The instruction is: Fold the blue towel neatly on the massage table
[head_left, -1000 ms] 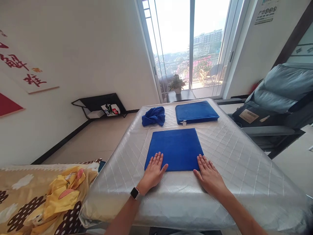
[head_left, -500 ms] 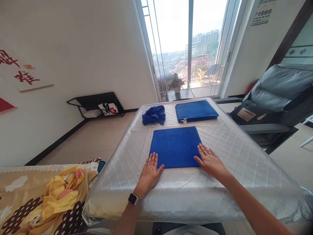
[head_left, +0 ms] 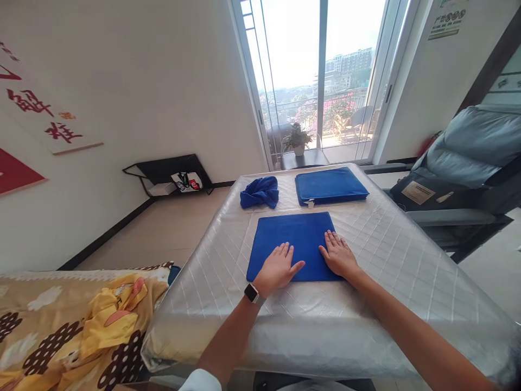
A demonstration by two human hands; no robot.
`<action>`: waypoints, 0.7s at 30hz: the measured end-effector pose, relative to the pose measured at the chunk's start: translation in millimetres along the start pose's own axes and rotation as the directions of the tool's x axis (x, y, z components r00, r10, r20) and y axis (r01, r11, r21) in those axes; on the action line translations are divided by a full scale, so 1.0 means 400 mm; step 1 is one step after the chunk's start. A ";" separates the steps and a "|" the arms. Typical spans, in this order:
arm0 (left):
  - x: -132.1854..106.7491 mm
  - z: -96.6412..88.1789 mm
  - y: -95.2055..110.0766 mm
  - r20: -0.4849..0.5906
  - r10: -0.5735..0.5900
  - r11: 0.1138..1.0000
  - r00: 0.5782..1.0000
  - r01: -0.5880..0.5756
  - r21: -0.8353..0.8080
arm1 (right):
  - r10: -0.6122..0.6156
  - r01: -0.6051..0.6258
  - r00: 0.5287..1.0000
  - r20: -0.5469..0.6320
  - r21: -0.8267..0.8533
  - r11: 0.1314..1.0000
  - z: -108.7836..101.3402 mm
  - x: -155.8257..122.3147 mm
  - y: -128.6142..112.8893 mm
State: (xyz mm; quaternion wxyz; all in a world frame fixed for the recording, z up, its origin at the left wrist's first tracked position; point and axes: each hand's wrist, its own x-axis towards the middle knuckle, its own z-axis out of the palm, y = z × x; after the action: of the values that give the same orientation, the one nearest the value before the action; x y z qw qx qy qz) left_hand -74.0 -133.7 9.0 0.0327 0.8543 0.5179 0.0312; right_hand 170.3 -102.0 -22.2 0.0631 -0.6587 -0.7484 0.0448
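A folded blue towel [head_left: 301, 231] lies flat as a neat rectangle in the middle of the table. My left hand [head_left: 279, 267] rests palm down on its near left part, fingers stretched and thumb out to the side. On the towel's right edge lies my right hand [head_left: 339, 255], flat with the fingers spread. Beyond it sits a crumpled blue towel [head_left: 259, 192] at the back left. At the back right is a stack of folded blue towels [head_left: 331, 185], with a white tag showing at its front edge.
A silvery quilted cover [head_left: 211, 260] wraps the table. To the right stands a grey recliner [head_left: 468, 163]. At the lower left is a bed [head_left: 49, 298] with a yellow cloth [head_left: 114, 309]. Past the table are a potted plant [head_left: 299, 141] on a chair and a glass door.
My left hand has slid from the towel's near left corner inward and to the right. My right hand has moved slightly inward along the right edge. The view has turned a little left.
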 end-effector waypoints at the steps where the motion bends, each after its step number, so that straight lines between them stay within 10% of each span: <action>1: 0.050 -0.003 0.036 -0.021 0.074 0.997 0.997 -0.074 -0.005 | -0.002 0.002 1.000 -0.005 -0.007 1.000 -0.002 -0.001 -0.001; 5: 0.218 0.020 0.151 -0.106 0.220 0.974 0.970 -0.224 -0.022 | -0.031 0.031 0.999 -0.006 -0.047 0.998 -0.010 -0.007 -0.004; 9: 0.268 0.066 0.156 -0.108 0.156 0.986 0.982 -0.162 -0.049 | -0.022 0.022 1.000 -0.007 -0.050 0.999 -0.018 -0.011 -0.007; 21: 0.082 0.053 -0.190 -0.063 -0.231 0.973 0.971 0.230 -0.016 | 0.006 -0.005 1.000 0.022 -0.066 0.998 -0.015 -0.002 -0.009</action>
State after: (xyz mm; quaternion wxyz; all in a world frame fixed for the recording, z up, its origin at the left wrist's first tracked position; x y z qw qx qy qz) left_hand -123.9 -70.2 -18.3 0.0230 0.7868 0.6141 0.0572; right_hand 167.8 -103.5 -15.6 0.0328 -0.6619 -0.7484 0.0276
